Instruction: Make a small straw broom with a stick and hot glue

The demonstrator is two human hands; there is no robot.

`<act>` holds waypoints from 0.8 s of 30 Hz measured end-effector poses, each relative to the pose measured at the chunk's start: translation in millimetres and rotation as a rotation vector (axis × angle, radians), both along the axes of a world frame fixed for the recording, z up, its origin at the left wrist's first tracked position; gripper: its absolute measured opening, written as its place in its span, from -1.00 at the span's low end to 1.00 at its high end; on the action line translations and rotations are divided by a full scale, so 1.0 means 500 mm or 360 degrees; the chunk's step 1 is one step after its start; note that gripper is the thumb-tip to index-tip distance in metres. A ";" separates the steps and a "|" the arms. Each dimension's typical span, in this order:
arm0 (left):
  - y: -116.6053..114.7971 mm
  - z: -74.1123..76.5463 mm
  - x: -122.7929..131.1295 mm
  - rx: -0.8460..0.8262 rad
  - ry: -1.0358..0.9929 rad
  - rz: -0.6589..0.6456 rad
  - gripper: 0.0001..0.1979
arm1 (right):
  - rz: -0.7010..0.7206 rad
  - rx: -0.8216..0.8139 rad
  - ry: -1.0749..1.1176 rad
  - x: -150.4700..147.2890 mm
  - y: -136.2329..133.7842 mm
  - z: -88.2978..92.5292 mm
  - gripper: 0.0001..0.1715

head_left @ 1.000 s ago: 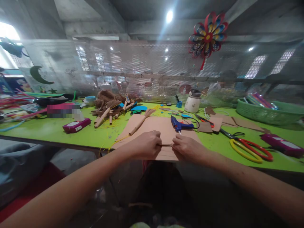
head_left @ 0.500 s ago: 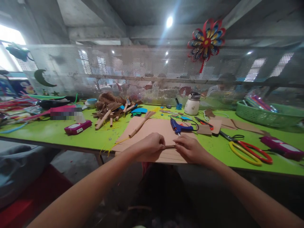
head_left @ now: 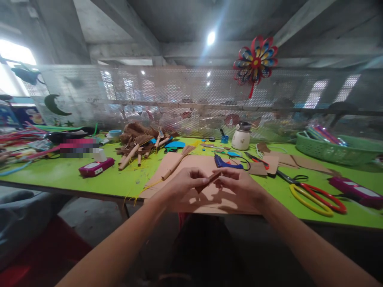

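Note:
A narrow strip of folded brown paper (head_left: 208,182) is held slanted between my two hands, above the table. My left hand (head_left: 187,184) pinches its lower left end between thumb and fingers. At its upper right end, my right hand (head_left: 239,184) grips it with the fingertips. Below them lies a large brown paper sheet (head_left: 197,161), on which the hands cast shadows. Just beyond my right hand rests a blue glue gun (head_left: 229,162). A rolled paper stick with a fringed end (head_left: 176,163) lies on the sheet to the left.
Large scissors with yellow and red handles (head_left: 314,199) lie at right, near a purple power strip (head_left: 356,191) and a green basket (head_left: 332,148). Another purple power strip (head_left: 96,167) and a heap of brown paper rolls (head_left: 140,145) are at left. A white jar (head_left: 241,137) stands behind.
Both hands have lifted the paper strip off the sheet and tilted it, its right end higher. The view has tipped slightly upward.

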State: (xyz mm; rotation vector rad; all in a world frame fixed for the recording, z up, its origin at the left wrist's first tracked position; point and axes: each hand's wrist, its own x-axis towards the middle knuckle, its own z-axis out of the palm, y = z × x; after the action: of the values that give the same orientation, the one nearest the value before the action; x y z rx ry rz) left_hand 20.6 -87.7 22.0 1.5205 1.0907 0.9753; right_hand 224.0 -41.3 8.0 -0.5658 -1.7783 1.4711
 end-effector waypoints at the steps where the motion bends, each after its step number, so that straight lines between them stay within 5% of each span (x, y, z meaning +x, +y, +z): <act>1: -0.007 0.003 0.002 -0.0030 -0.0206 -0.0017 -0.73 | 0.0081 -0.0039 0.0135 -0.001 -0.002 0.003 -0.56; 5: -0.030 0.000 0.022 -0.0113 -0.0727 -0.0039 -0.74 | 0.0217 0.0156 0.0198 -0.010 -0.014 0.015 -0.72; 12: -0.051 -0.032 0.059 -0.0252 -0.0959 -0.0102 -0.71 | 0.0138 0.0164 0.0293 -0.028 -0.029 0.014 -0.82; 16: -0.052 -0.034 0.048 -0.0158 -0.0738 -0.0151 -0.74 | 0.0203 0.0225 0.0214 -0.021 -0.027 0.024 -0.79; 21: -0.033 -0.006 -0.001 0.0095 -0.0126 0.0238 -0.72 | 0.0116 0.0259 -0.0207 -0.010 0.011 0.034 -0.74; 24: -0.015 0.012 -0.016 0.0322 0.0098 0.0206 -0.69 | 0.0248 0.0326 -0.0476 -0.010 0.040 0.037 -0.73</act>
State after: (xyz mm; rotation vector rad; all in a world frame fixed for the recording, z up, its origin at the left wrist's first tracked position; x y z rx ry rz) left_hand 12.8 -95.1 27.9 1.6678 1.1744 1.1631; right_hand 218.9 -21.2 26.2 -0.5749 -2.2210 1.3364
